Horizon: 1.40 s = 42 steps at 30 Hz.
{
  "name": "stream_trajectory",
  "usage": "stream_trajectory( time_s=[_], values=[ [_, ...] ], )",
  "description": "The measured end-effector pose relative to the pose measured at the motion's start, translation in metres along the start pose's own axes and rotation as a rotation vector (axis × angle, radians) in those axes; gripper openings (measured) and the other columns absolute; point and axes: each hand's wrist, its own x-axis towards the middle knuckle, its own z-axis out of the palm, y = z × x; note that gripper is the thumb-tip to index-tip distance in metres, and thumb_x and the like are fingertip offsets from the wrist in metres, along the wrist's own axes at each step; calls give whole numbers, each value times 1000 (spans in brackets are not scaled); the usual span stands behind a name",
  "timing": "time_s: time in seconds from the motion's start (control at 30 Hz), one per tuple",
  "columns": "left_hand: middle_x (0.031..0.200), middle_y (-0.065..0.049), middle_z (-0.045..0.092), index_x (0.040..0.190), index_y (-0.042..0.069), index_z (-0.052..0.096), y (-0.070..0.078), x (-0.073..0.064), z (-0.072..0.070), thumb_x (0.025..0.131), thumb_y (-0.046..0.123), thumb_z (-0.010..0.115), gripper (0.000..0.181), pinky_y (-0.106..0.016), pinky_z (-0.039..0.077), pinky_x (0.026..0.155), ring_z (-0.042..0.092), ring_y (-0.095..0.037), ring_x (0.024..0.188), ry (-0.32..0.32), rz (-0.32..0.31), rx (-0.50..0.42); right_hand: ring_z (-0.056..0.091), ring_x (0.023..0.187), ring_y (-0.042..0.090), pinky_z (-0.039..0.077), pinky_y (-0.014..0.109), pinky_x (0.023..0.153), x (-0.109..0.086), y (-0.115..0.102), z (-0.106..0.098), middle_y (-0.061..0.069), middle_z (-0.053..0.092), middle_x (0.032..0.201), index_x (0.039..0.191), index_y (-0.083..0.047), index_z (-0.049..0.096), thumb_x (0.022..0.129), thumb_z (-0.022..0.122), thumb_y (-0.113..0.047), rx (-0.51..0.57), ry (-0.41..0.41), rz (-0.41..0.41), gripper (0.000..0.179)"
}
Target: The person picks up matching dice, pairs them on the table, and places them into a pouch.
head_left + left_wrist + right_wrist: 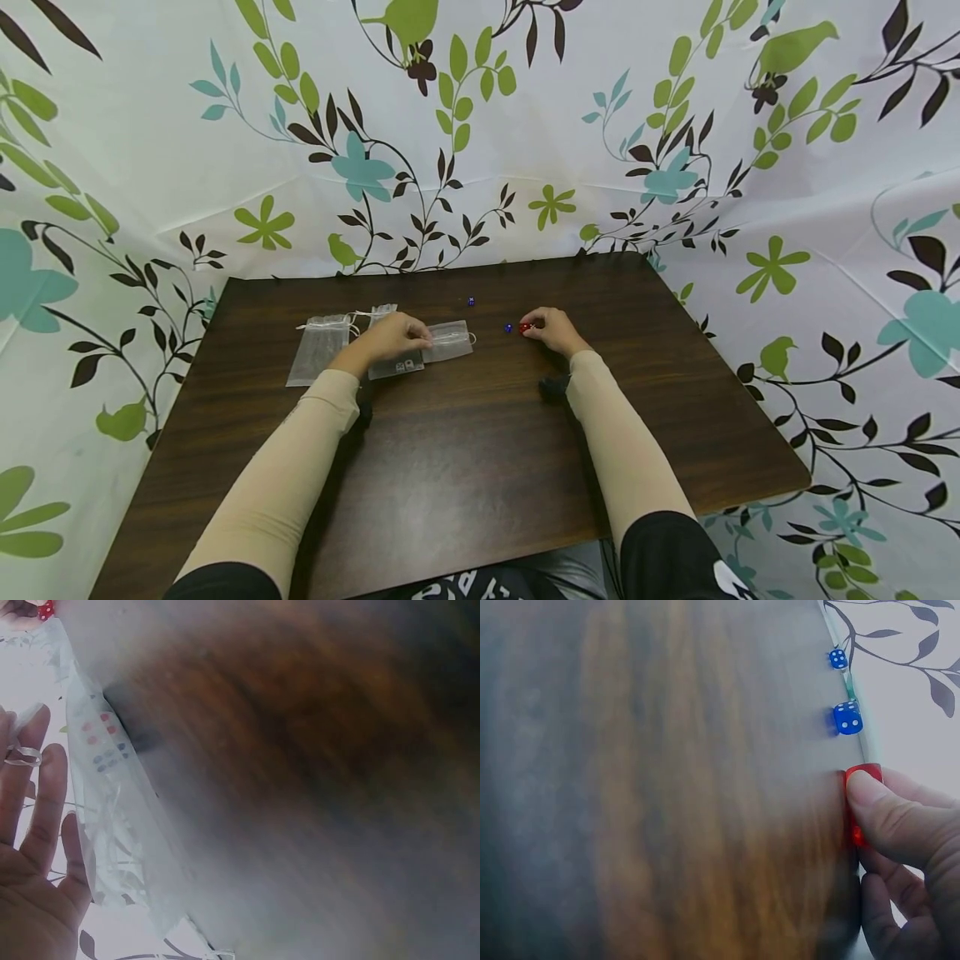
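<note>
Right hand (pixel 557 330): I see its grip pinching a red die (pixel 523 328) above the worktop (pixel 465 458). 
Blue die (pixel 508 327), white pips: just left of it. 
Second blue die (pixel 471 301): nearer the far edge. 
Left hand (pixel 390 337): grip narrow, pinching the small bag (pixel 452 342). 
Dotted bag (pixel 384 369): beneath that hand, red and dark spots. 
Left bag (pixel 315 354): sheer, drawstring. 
Garment (pixel 480 583): white lettering, too cut off for me to read. 
Wood runs between the forearms to the near edge.
</note>
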Motion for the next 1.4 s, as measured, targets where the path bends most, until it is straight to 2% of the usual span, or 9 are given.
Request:
stream_trajectory(
  time_s=[0.17, 0.73, 0.93, 1.13, 1.3, 1.4],
  values=[
    [91, -4, 76, 95, 8, 79, 1, 0, 0, 95, 15, 74, 9, -36, 50, 73, 61, -13, 76, -1, 1, -1, 57, 122, 33, 42, 49, 107, 0, 1, 0, 14, 65, 128, 117, -6, 73, 95, 73, -13, -13, 0, -20, 23],
    [91, -4, 76, 95, 8, 79, -1, -1, 0, 95, 15, 73, 9, -37, 50, 74, 61, -13, 75, -9, -5, -10, 59, 115, 30, 46, 46, 101, 3, -7, 0, 14, 65, 127, 121, -4, 72, 93, 76, -16, 7, -40, -3, 30],
    [90, -6, 76, 94, 6, 79, 2, -2, -1, 95, 14, 73, 10, -35, 48, 70, 58, -14, 71, -12, -5, -26, 58, 120, 33, 44, 47, 105, 4, -7, -1, 15, 64, 129, 118, -5, 74, 94, 75, -16, -10, -35, -17, 26],
    [89, -5, 76, 95, 7, 79, 3, -1, -1, 95, 15, 73, 10, -35, 49, 71, 59, -13, 72, -12, -2, -10, 57, 123, 36, 44, 49, 106, 3, -11, -1, 17, 67, 126, 115, -4, 75, 94, 74, -13, -39, -5, -67, 23],
    [89, -3, 76, 94, 8, 79, 1, 0, -1, 96, 16, 73, 10, -35, 50, 72, 60, -13, 74, -9, 0, 7, 54, 128, 36, 40, 50, 110, 5, -16, -4, 17, 65, 129, 119, -3, 74, 95, 74, -14, -23, -11, -52, 26],
    [89, -2, 76, 94, 9, 79, 1, 0, -1, 95, 17, 73, 10, -35, 49, 71, 59, -13, 73, -11, -5, 5, 57, 125, 35, 42, 49, 107, 6, -19, -5, 16, 64, 131, 120, -4, 73, 95, 73, -15, -26, -13, -38, 27]
  ],
)
